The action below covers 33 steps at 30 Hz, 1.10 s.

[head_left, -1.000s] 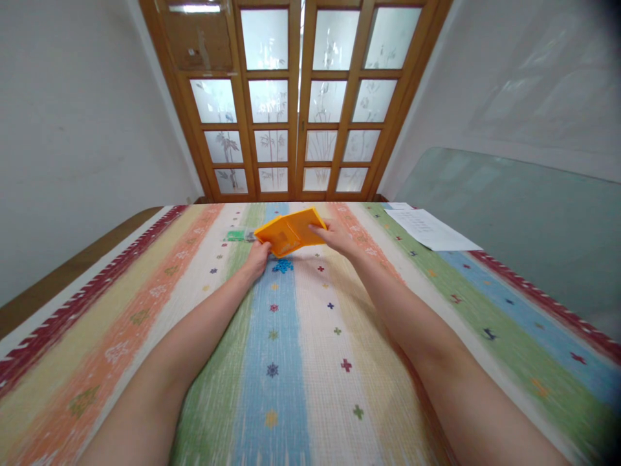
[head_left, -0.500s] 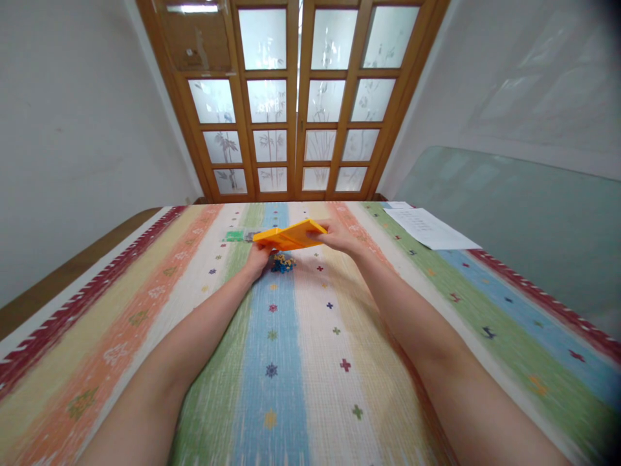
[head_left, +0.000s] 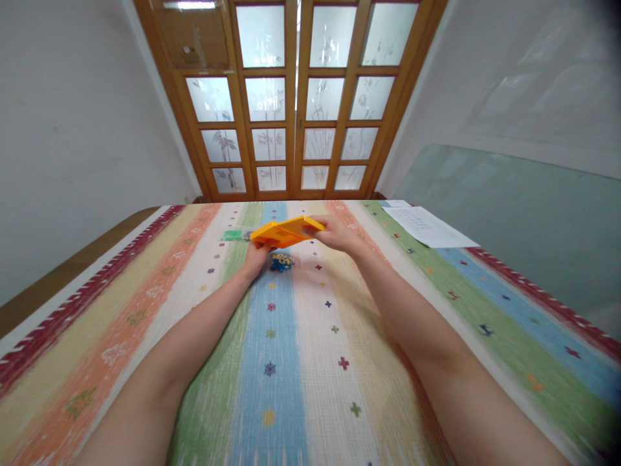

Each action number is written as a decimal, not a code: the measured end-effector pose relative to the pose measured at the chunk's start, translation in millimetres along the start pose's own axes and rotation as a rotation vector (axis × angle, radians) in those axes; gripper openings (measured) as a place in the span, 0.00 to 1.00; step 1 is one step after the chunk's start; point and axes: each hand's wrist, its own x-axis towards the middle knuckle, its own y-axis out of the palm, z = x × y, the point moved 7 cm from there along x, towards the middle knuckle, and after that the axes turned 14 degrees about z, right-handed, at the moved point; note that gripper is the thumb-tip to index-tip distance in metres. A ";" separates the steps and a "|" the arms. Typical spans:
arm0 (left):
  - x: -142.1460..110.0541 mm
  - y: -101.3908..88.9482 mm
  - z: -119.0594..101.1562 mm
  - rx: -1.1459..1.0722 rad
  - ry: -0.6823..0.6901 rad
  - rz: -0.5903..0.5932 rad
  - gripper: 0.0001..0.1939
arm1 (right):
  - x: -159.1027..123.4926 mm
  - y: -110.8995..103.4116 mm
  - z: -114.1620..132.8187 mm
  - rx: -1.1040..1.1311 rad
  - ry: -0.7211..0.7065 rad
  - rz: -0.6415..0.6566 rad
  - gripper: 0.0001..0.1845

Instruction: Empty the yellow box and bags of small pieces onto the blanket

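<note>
Between my two hands is a flat orange plastic case [head_left: 287, 233], raised above the table and tilted, with a crease across its middle like a hinge. My left hand [head_left: 257, 257] grips its left end from below. At the right end, my right hand [head_left: 334, 233] has its fingers wrapped round the edge. Just below the case, on the cloth's blue stripe, lies a small heap of blue and yellow pieces [head_left: 282, 262], too small to make out singly. To the left of the case is a clear and green item [head_left: 233, 235], partly hidden behind it.
A striped tablecloth [head_left: 272, 401] covers the table. White paper sheets [head_left: 422, 226] lie at the far right, near a pale green rounded panel [head_left: 509, 213]. Wooden doors with glass panes [head_left: 291, 149] stand beyond the far edge.
The orange case has opened or tilted slightly, showing more of its face. The whole view has shifted a little; both hands keep their hold.
</note>
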 end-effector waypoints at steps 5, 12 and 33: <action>-7.1 23.4 -1.7 -0.148 -0.072 0.122 0.29 | 4.1 2.2 5.3 -0.147 -0.092 -0.181 0.20; -16.8 61.5 -4.4 -0.299 -0.216 0.361 0.26 | 10.0 47.8 -14.3 -0.432 -0.024 -0.018 0.38; -3.2 -8.4 -9.4 0.837 0.031 0.081 0.15 | -12.5 40.3 -110.9 -0.411 0.250 -0.252 0.23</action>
